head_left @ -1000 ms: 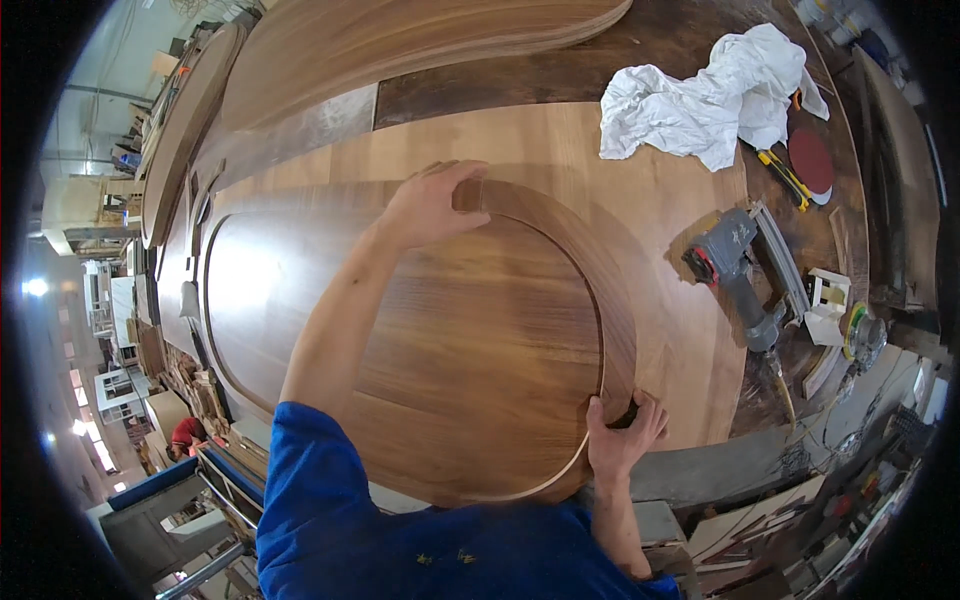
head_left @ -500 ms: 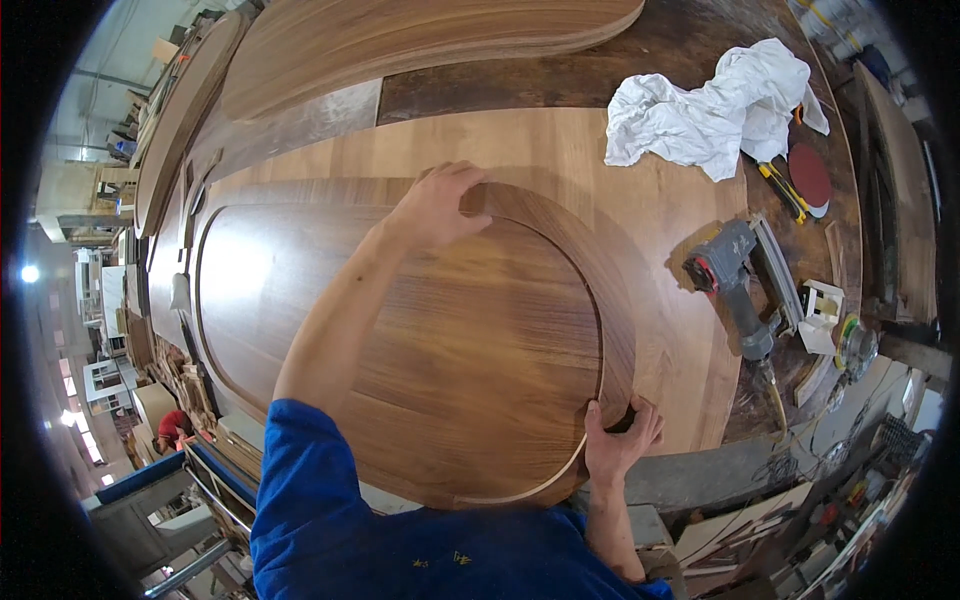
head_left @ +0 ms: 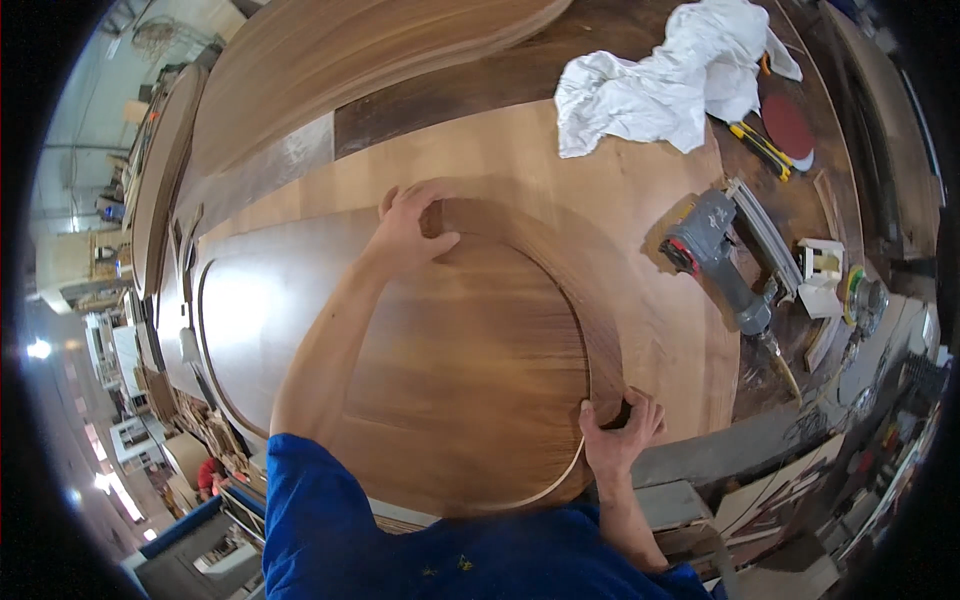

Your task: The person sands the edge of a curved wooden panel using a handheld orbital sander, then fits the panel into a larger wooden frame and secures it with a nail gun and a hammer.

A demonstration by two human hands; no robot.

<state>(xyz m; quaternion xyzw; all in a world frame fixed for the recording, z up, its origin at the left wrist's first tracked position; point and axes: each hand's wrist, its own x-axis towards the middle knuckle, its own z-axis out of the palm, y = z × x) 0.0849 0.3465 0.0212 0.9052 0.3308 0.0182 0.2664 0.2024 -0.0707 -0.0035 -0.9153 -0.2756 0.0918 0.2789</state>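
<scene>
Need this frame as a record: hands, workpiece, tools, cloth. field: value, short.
left_hand: left hand grips the far end of the curved wooden strip
right_hand: right hand pinches the strip's near end, thumb on the inner side
workpiece: arc-shaped strip following the rounded right end of the large wooden panel; on or beside it, cannot tell
tools: grey nail gun lying to the right, unheld; dark red sanding disc beyond it
cloth: crumpled white cloth, far right, left of the disc

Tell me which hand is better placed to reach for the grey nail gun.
Right, probably: the right hand, holding the near end of the curved wooden piece, looks closer to the nail gun. The left hand holds the far end.
</scene>
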